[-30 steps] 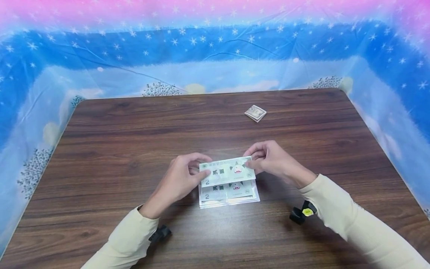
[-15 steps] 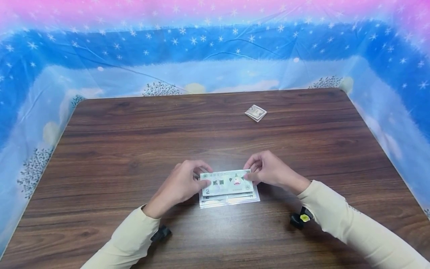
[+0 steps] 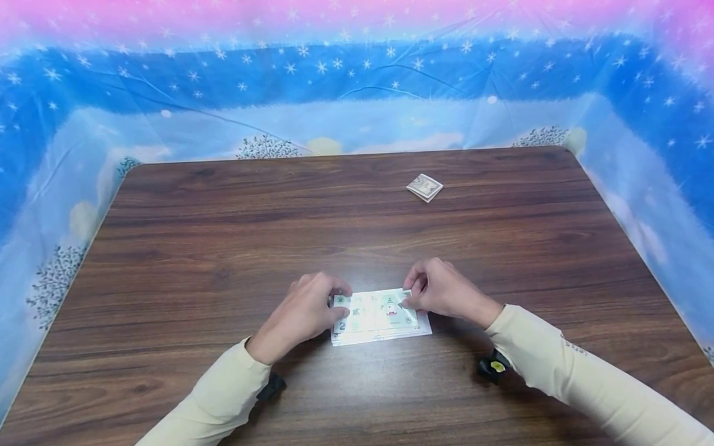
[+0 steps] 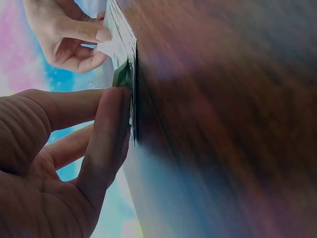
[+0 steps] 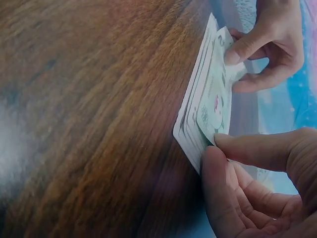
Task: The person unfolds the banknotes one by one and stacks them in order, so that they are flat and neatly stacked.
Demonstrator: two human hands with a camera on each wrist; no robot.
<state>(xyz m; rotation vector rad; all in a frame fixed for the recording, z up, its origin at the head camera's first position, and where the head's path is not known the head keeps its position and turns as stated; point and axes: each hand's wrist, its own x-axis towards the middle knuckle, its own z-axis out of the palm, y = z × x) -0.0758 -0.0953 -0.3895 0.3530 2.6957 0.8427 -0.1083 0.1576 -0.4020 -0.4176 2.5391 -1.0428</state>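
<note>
A pale green play banknote (image 3: 365,311) with a 2 and a cartoon face lies over a stack of notes (image 3: 385,338) at the table's near middle. My left hand (image 3: 304,313) pinches its left end between thumb and fingers. At the other end, my right hand (image 3: 449,296) pinches the right edge the same way. In the right wrist view the top banknote (image 5: 214,106) is slightly raised from the layered notes (image 5: 190,106) under it. Glare washes out part of its print in the head view.
A small folded banknote (image 3: 425,187) lies toward the back of the brown wooden table (image 3: 251,217), right of the middle. Snowflake-printed cloth (image 3: 357,74) hangs behind the table and at both sides. Black wrist devices (image 3: 491,367) show under the sleeves.
Both hands have brought the top banknote down toward me, onto the stack. It now covers the second 2 note that showed below it. The folded banknote has stayed put.
</note>
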